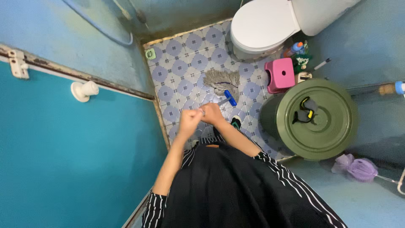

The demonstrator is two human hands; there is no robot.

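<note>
Mop work is what the hands are busy with here. The left hand (188, 119) and the right hand (212, 113) are both curled shut around the thin grey mop handle (222, 101), one right beside the other, close in front of the person's black top with white stripes (236, 185). The handle goes down to a blue plastic holder (230, 97), and the stringy grey mop head (221, 80) lies spread on the blue and white patterned floor tiles (185, 63), just in front of the white toilet (261, 25).

From how things lie, the mopping looks to be underway. The mop head sits on the middle of the floor, so the tiles near the toilet seem to be the part being wiped now. I cannot tell which tiles are already wet or clean.

Beside the toilet stands a small pink plastic stool (280, 75). Next to it is a big round green plastic bin with a lid (333, 126), with a dark glove (306, 112) on top. A round green floor drain (150, 53) sits in the far corner.
</note>
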